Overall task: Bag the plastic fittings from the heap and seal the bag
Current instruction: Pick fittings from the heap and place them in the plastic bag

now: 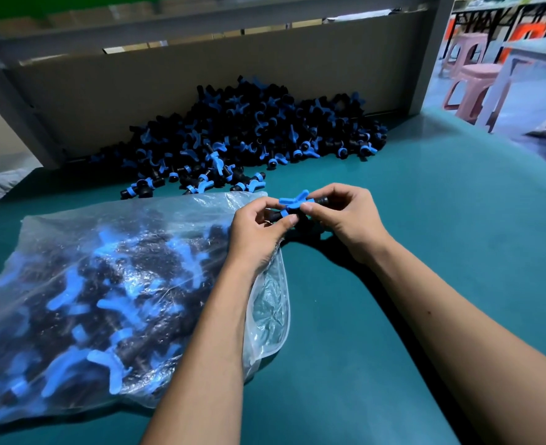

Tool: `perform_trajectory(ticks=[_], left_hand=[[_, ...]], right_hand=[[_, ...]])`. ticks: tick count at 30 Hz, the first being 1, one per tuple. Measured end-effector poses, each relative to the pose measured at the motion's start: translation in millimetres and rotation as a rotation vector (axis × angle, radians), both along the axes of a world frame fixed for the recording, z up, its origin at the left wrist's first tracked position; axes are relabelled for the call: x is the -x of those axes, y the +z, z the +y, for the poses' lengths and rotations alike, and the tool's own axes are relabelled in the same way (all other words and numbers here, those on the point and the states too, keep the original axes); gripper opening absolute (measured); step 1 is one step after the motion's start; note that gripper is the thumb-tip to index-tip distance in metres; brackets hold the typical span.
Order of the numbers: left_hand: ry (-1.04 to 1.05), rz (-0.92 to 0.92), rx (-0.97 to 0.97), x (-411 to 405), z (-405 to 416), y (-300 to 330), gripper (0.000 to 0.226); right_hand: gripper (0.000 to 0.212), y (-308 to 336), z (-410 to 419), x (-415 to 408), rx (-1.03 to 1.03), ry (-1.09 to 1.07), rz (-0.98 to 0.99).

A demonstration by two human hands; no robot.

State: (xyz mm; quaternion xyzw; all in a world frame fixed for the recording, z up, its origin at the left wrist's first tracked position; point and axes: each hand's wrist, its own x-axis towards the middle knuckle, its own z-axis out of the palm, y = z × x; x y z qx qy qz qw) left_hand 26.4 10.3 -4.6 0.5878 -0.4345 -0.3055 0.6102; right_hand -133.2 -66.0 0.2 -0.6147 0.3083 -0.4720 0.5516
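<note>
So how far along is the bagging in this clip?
Well along: the clear plastic bag is already bulging with black-and-blue fittings. In hand: the left hand and right hand pinch fittings between them, just beside the bag's top corner. Left: a large heap against the back board is still unbagged, and the bag's zip edge does not look sealed.

One bag [105, 300], one heap [249, 133], two stools [470, 81].

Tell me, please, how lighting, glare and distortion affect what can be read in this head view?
Head view: wide-angle bending curves the bench frame; glare on the clear bag veils the fittings inside; the heap is dim, its black bodies merging; both the left hand and right hand are evenly lit, throwing soft shadows on the green table.
</note>
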Motion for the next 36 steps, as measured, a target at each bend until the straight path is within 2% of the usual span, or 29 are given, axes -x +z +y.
perform_trajectory(ticks=[4, 6, 11, 15, 18, 21, 23, 24, 26, 28, 30, 33, 36], left_hand=[[0.025, 0.032, 0.026, 0.8, 0.1, 4.3, 0.018], [0.038, 0.046, 0.011, 0.9, 0.6, 4.9, 0.017], [0.126, 0.159, -0.025, 2.2, -0.4, 6.0, 0.013], [0.136, 0.189, -0.022, 1.6, -0.1, 6.5, 0.016], [0.082, 0.164, -0.013, 3.1, 4.1, 12.3, 0.016], [0.045, 0.158, 0.025, 6.4, 6.4, 25.3, 0.021], [0.061, 0.205, 0.072, 6.8, 6.2, 36.0, 0.025], [0.067, 0.239, 0.095, 6.1, 6.5, 41.0, 0.025], [0.070, 0.296, 0.127, 3.0, 9.0, 48.5, 0.024], [0.067, 0.332, 0.151, -0.9, 12.4, 54.8, 0.023], [0.058, 0.361, 0.184, -3.5, 14.7, 61.5, 0.023], [0.048, 0.383, 0.237, -4.1, 16.9, 71.6, 0.021], [0.043, 0.367, 0.272, -3.3, 19.8, 79.8, 0.018]], right_hand=[[0.013, 0.7, -8.3, 5.8, -0.148, -0.225, -0.175], [0.017, 0.3, -8.1, 4.6, -0.140, -0.256, -0.163], [0.029, 0.4, 2.3, -5.4, 0.140, -0.361, 0.121], [0.036, 0.9, 11.6, -10.4, 0.440, -0.254, 0.383], [0.035, 1.4, 11.7, -11.2, 0.490, -0.257, 0.409], [0.021, 1.8, 10.3, -10.4, 0.352, -0.264, 0.302], [0.011, 4.5, 9.4, -9.4, 0.056, -0.141, 0.031], [0.011, 7.3, 9.0, -8.9, -0.133, -0.042, -0.145], [0.025, 12.0, 8.3, -6.8, -0.463, 0.121, -0.423], [0.034, 13.2, 7.5, -4.4, -0.661, 0.207, -0.604], [0.037, 13.0, 6.4, -3.8, -0.744, 0.235, -0.706], [0.036, 13.5, 4.8, -3.8, -0.770, 0.226, -0.728], [0.031, 11.4, 6.8, -3.9, -0.659, 0.218, -0.579]])
